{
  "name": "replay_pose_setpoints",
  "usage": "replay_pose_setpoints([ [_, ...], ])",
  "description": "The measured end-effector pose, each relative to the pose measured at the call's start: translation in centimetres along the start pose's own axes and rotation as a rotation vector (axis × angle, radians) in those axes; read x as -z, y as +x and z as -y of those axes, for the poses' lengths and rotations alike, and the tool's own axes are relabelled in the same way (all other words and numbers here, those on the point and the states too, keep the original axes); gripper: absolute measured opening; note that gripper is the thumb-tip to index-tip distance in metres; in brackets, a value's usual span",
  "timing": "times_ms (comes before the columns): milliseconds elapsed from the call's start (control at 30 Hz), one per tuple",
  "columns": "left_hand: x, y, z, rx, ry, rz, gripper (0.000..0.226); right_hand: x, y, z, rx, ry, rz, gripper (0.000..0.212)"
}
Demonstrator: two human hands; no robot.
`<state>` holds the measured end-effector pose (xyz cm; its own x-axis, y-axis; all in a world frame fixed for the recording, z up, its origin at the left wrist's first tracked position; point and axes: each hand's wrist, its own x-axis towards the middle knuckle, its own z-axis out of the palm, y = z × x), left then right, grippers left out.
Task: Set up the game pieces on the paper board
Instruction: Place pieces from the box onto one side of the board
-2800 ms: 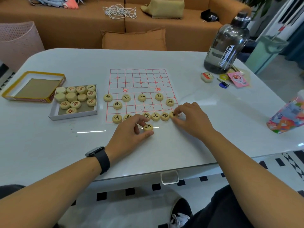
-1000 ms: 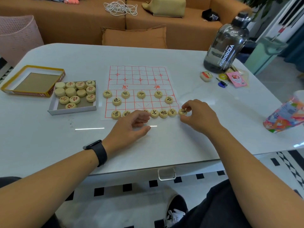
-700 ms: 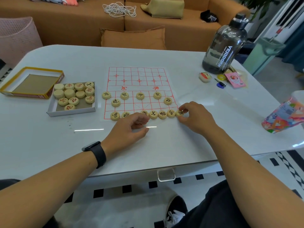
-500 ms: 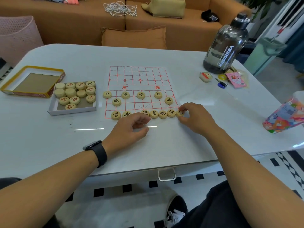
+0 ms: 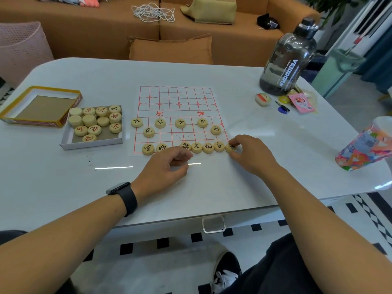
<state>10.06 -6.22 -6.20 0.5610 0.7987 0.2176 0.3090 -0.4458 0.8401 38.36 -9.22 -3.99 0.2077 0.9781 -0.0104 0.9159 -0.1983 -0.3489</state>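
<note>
The paper board (image 5: 176, 102), white with a red grid, lies on the table's middle. Several round wooden pieces with black characters stand on its near half. My right hand (image 5: 250, 155) pinches the rightmost piece (image 5: 231, 147) of the near row between thumb and forefinger. My left hand (image 5: 165, 168) rests at the board's near edge with its fingers curled over a gap in that row. The piece it took earlier is hidden under those fingers. More pieces, with red characters, sit in the white box tray (image 5: 67, 139) left of the board.
A yellow box lid (image 5: 12, 115) lies at the far left. A large dark water bottle (image 5: 288, 60) and small items (image 5: 297, 102) stand at the back right. A colourful cup (image 5: 364, 145) is at the right edge. A sofa stands behind the table.
My right hand set a piece at the row's right end and nudged it into line. My left hand drew the piece it pinched up to the near row; its fingers now hide it.
</note>
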Motion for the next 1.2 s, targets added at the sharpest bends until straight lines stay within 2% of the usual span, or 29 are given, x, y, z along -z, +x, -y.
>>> replay_pose_setpoints([
  [300,-0.1,-0.1,0.2,-0.021,0.036,-0.006,0.025,0.0,-0.2,0.1,-0.007,-0.002,-0.012,0.035],
  [500,-0.2,-0.1,0.3,-0.03,0.051,-0.02,0.026,0.2,-0.3,0.3,0.006,0.002,-0.021,0.047],
  [633,0.5,-0.5,1.0,-0.045,0.271,-0.119,0.026,0.2,-0.4,0.5,0.046,-0.015,-0.03,0.046],
  [767,1.3,-1.0,1.4,-0.092,0.471,-0.046,0.032,0.2,-0.4,1.3,0.133,-0.065,-0.055,0.04],
  [900,1.3,-1.4,1.4,-0.144,0.586,0.0,0.04,0.9,-0.7,2.5,0.17,-0.09,-0.029,0.025],
  [1200,0.8,-1.0,1.3,-0.174,0.715,0.027,0.043,0.5,-2.1,2.3,0.173,-0.148,0.096,0.036],
])
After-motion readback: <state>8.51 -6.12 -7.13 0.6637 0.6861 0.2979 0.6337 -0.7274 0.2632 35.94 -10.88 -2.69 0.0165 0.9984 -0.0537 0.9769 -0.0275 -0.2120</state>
